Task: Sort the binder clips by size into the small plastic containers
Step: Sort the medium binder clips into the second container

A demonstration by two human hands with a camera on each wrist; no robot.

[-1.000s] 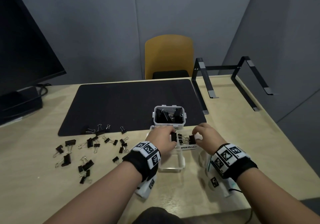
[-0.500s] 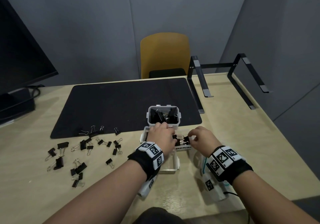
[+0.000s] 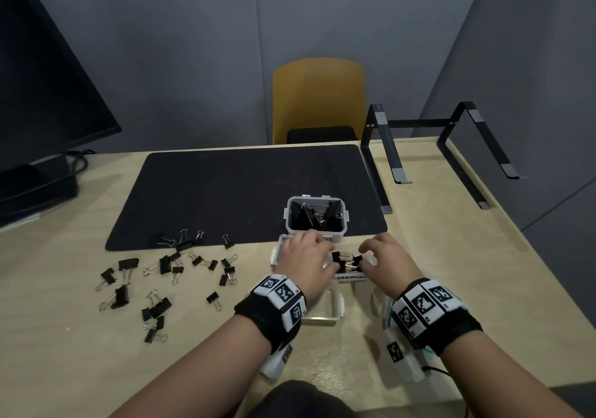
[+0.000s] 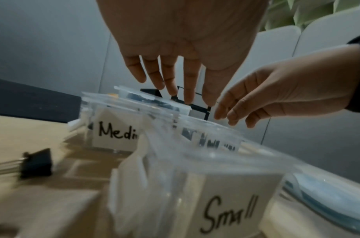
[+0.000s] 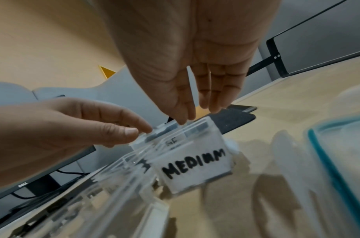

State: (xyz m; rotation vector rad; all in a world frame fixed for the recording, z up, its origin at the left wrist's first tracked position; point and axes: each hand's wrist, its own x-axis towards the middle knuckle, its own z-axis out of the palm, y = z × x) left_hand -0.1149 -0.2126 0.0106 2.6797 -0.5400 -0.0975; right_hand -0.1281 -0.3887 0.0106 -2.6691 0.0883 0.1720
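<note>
Three clear plastic containers stand in a row running away from me. The far container (image 3: 288, 220) holds large black clips. The middle one (image 3: 351, 278) is labelled Medium (image 4: 113, 133) (image 5: 195, 167) and has black binder clips (image 3: 346, 261) in it. The near one (image 3: 338, 308) is labelled Small (image 4: 225, 209). My left hand (image 3: 329, 261) (image 4: 181, 90) and right hand (image 3: 366, 258) (image 5: 197, 111) hover over the medium container with fingers pointing down and nothing in them. Several loose clips (image 3: 167, 266) lie on the table to the left.
A black desk mat (image 3: 245, 191) lies behind the containers. A black laptop stand (image 3: 435, 146) is at the back right, a monitor (image 3: 42, 95) at the back left and a yellow chair (image 3: 319, 98) beyond the table. A teal-sealed lid (image 5: 337, 161) lies to my right.
A second ago each hand pinched a black clip over the medium container. Both hands have since let go, and the clips lie in the container under the spread fingers.
</note>
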